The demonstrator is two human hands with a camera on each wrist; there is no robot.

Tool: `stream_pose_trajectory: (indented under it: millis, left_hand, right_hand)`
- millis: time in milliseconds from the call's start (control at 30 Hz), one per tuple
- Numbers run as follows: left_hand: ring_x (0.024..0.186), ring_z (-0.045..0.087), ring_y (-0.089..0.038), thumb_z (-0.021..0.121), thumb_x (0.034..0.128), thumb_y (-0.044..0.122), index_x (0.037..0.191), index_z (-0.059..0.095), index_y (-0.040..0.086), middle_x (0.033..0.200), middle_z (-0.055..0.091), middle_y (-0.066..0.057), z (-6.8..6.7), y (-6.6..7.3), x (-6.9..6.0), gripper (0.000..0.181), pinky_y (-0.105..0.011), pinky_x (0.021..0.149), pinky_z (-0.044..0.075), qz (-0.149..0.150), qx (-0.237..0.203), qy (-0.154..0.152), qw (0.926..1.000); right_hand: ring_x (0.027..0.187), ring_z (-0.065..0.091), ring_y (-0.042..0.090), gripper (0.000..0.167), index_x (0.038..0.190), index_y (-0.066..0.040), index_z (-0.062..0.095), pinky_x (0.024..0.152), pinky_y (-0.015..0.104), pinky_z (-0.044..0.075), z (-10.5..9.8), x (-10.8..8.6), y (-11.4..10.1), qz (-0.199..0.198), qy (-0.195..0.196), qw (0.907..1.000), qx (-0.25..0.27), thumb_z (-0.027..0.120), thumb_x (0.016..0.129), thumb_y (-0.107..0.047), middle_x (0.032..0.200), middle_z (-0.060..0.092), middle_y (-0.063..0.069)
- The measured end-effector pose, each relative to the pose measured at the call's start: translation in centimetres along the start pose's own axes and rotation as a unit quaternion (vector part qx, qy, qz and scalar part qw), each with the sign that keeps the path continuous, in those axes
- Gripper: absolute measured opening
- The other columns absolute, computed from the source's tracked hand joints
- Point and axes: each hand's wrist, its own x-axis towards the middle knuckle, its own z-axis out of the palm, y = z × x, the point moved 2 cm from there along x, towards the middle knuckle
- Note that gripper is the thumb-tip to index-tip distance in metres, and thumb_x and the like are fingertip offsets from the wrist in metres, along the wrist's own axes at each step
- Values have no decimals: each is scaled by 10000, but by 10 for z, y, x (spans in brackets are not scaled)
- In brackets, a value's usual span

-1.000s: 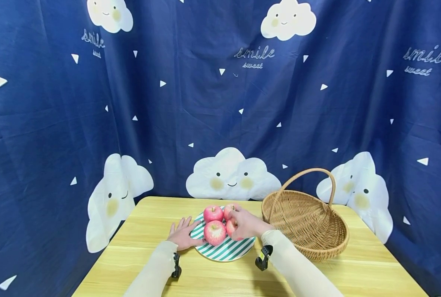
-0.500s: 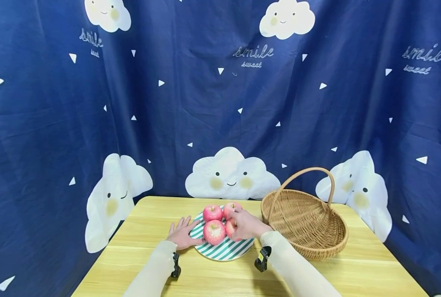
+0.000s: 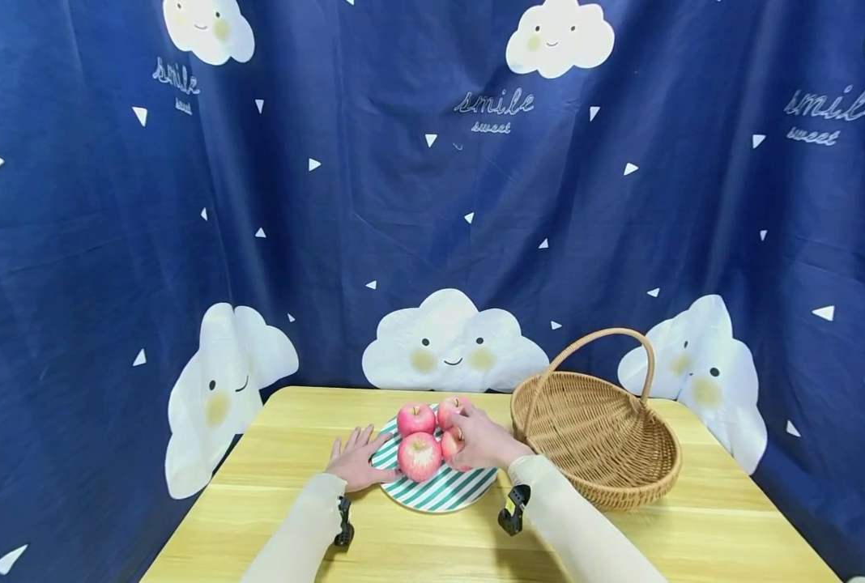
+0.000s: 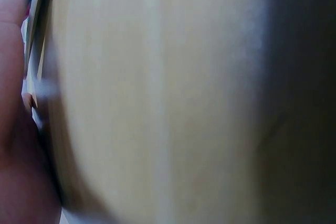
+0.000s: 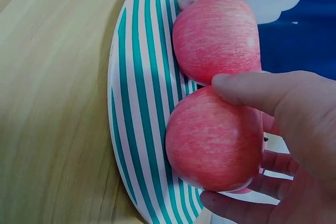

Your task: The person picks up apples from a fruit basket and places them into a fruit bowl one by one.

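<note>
Several red apples sit close together on a round plate (image 3: pixel 443 498) with green and white stripes. My right hand (image 3: pixel 485 441) grips the near right apple (image 5: pixel 212 140), thumb on its top and fingers curled round its side; the apple still appears to stand on the plate. Beside it is the near left apple (image 3: pixel 419 457). Behind them stand the far left apple (image 3: pixel 415 419) and the far right apple (image 3: pixel 452 411), the latter partly covered by my right hand. At the plate's left edge my left hand (image 3: pixel 355 467) lies with spread fingers, thumb toward the near left apple.
A wicker basket (image 3: pixel 625 490) with a tall arched handle (image 3: pixel 618 332) stands right of the plate, behind my right forearm. The wooden table (image 3: pixel 403 555) ends at a dark blue curtain (image 3: pixel 403 202) printed with clouds. The left wrist view shows mostly blurred tabletop.
The head view has shifted very slightly. Both hands, the apples and the plate keep their places; my right hand stays on the same apple.
</note>
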Motion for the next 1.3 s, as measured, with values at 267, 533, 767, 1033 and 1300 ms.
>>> stream_pose_trajectory:
  millis: [267, 533, 767, 1033, 1300]
  left_hand:
    - [1538, 135, -433, 706, 726, 754, 1539, 442, 249, 1654, 253, -169, -1, 2, -2, 993, -703, 1181, 23, 12, -19, 20, 10000]
    - [1532, 143, -446, 713, 721, 750, 1534, 450, 229, 1649, 257, -186, -3, 3, -4, 1001, -707, 1177, 26, 52, -68, 65, 9999]
    - [1535, 130, -444, 702, 724, 755, 1539, 442, 236, 1652, 250, -183, -3, 4, -4, 1000, -702, 1180, 18, 22, -36, -7, 10000]
    - [1543, 119, -427, 702, 713, 758, 1538, 445, 255, 1658, 244, -168, 0, 3, 0, 1000, -689, 1185, 10, 39, -100, 18, 9999]
    - [1539, 119, -441, 684, 715, 784, 1545, 432, 240, 1655, 242, -183, 3, -2, 1, 1024, -695, 1183, 1, 99, -58, 71, 9999]
  right_hand:
    - [1331, 451, 495, 643, 1300, -123, 631, 990, 579, 487, -3, -6, 0, -8, 5, 9999, 129, 873, 722, -264, 1549, 375, 253]
    - [1354, 451, 494, 659, 1345, -148, 606, 1039, 627, 446, -11, -15, -4, -133, 84, 9998, -142, 866, 765, -325, 1565, 394, 217]
    - [1361, 480, 432, 646, 1375, -151, 600, 1096, 580, 421, -18, -30, -4, -474, 298, 9978, -360, 844, 797, -303, 1528, 461, 194]
    - [1279, 553, 330, 489, 1296, -134, 658, 1000, 514, 515, -34, -53, -9, -542, 323, 9964, -573, 797, 839, -234, 1414, 571, 132]
    - [1236, 596, 302, 527, 1340, -128, 629, 1005, 474, 523, -30, -63, -9, -639, 223, 9934, -928, 783, 853, -256, 1374, 594, 142]
